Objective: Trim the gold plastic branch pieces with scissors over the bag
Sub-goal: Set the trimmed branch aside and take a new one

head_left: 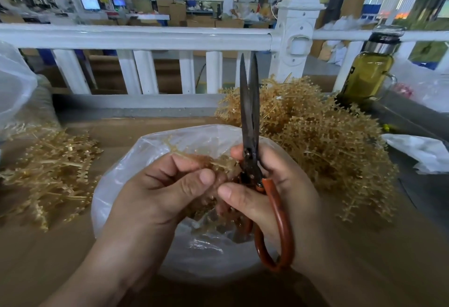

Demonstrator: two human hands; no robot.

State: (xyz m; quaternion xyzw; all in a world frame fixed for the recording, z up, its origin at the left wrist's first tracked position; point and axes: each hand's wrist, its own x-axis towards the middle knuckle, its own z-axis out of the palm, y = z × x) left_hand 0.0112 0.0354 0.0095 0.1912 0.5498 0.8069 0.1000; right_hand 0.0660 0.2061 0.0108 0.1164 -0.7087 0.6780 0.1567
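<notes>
- The left hand [165,192] had its fingers curled, pinching a gold branch [194,157] between thumb and fingertips.
- The right hand [272,185] gripped the scissors [248,117] by their red handles, its thumb reaching across to the branch.
- The scissors stood upright, with the blades nearly together and pointing up.
- Both hands and the branch were above the open clear bag [116,185], which lay on the brown table [48,253].
- A big pile [328,141] of gold branches lay right of the bag, and a smaller pile [48,175] lay left of it.
- A bottle [366,73] of yellowish liquid stood beside the white railing [145,37].
</notes>
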